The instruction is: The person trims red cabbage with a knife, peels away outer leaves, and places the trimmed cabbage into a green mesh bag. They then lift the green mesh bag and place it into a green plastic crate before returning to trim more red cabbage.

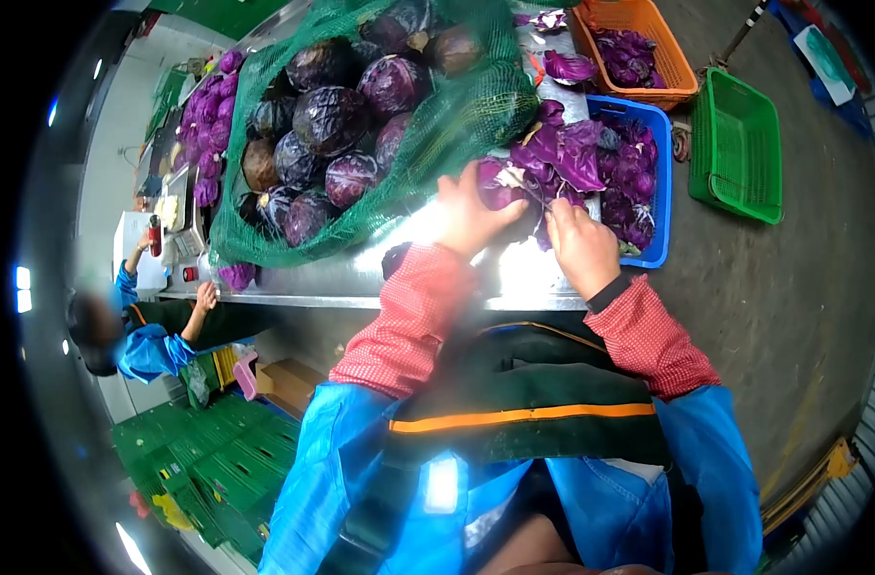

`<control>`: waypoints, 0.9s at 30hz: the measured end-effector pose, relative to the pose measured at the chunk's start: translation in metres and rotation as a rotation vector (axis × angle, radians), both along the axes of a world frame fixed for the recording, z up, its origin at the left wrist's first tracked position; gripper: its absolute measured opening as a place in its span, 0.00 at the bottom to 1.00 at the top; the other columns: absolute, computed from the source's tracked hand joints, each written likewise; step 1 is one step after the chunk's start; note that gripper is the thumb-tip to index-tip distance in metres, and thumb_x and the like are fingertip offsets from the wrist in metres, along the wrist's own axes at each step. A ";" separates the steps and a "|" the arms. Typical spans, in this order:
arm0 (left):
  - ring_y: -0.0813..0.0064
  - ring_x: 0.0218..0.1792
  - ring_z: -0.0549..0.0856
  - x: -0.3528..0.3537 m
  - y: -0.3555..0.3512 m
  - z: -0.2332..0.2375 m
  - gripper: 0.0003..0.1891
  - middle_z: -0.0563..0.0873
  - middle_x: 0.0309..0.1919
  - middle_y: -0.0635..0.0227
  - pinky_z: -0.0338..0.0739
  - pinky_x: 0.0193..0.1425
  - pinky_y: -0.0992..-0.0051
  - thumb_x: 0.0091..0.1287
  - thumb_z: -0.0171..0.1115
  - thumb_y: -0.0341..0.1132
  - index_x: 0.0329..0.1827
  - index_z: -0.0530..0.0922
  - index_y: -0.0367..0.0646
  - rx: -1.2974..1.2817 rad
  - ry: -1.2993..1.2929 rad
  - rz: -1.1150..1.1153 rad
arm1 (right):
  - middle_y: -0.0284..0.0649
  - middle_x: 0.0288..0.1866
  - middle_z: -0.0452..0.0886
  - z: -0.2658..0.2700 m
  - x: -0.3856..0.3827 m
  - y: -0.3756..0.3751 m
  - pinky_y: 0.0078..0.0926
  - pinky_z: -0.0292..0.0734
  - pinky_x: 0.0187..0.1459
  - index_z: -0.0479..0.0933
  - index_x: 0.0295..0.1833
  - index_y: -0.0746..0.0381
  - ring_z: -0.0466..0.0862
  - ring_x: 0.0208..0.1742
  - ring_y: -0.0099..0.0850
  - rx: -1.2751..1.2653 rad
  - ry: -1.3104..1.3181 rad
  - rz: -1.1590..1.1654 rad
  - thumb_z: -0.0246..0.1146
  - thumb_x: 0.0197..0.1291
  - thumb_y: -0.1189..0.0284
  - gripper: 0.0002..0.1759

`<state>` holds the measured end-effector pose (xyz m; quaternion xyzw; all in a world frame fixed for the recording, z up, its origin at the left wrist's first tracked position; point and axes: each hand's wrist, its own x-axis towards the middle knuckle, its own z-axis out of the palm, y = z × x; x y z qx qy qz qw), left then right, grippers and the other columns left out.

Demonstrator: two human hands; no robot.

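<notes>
My left hand (468, 216) grips a red cabbage (495, 185) at the table's right end, its thumb stretched along the near side. A pale cut patch shows on the cabbage. My right hand (583, 247) is closed around a knife (541, 202); only a thin bit of blade shows, close to the cabbage, and the handle is hidden in the fist. Loose purple leaves (576, 158) lie just beyond both hands, spilling toward a blue crate (659, 211) of leaves. Left of my hands, a green mesh bag (500, 105) lies open around several whole red cabbages (330, 121).
The metal table (361, 278) ends at its right edge beside the blue crate. An orange crate (662, 96) of leaves and a green crate (758, 134) stand further right. Peeled cabbages (205, 120) are piled at far left, near a co-worker (155, 350) and a scale (183, 206).
</notes>
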<state>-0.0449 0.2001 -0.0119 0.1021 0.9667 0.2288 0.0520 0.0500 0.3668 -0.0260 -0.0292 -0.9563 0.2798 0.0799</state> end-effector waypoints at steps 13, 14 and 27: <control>0.48 0.51 0.83 -0.015 0.031 0.005 0.50 0.79 0.50 0.41 0.78 0.58 0.60 0.43 0.71 0.63 0.66 0.72 0.36 -0.020 -0.021 0.095 | 0.47 0.19 0.79 -0.034 -0.051 0.008 0.41 0.79 0.23 0.70 0.38 0.59 0.83 0.21 0.45 0.206 -0.014 -0.096 0.56 0.67 0.66 0.08; 0.48 0.51 0.83 -0.013 0.031 0.007 0.50 0.79 0.50 0.40 0.78 0.58 0.60 0.43 0.71 0.63 0.66 0.72 0.36 -0.020 -0.047 0.122 | 0.47 0.19 0.79 -0.034 -0.054 0.010 0.41 0.79 0.23 0.71 0.38 0.59 0.83 0.21 0.45 0.196 -0.020 -0.081 0.56 0.67 0.66 0.08; 0.50 0.54 0.81 0.016 -0.011 -0.023 0.49 0.76 0.56 0.42 0.78 0.59 0.62 0.45 0.78 0.50 0.70 0.68 0.39 0.190 0.170 -0.113 | 0.55 0.25 0.82 0.026 -0.038 -0.001 0.50 0.79 0.29 0.69 0.48 0.64 0.84 0.27 0.53 -0.040 -0.067 -0.025 0.59 0.64 0.56 0.21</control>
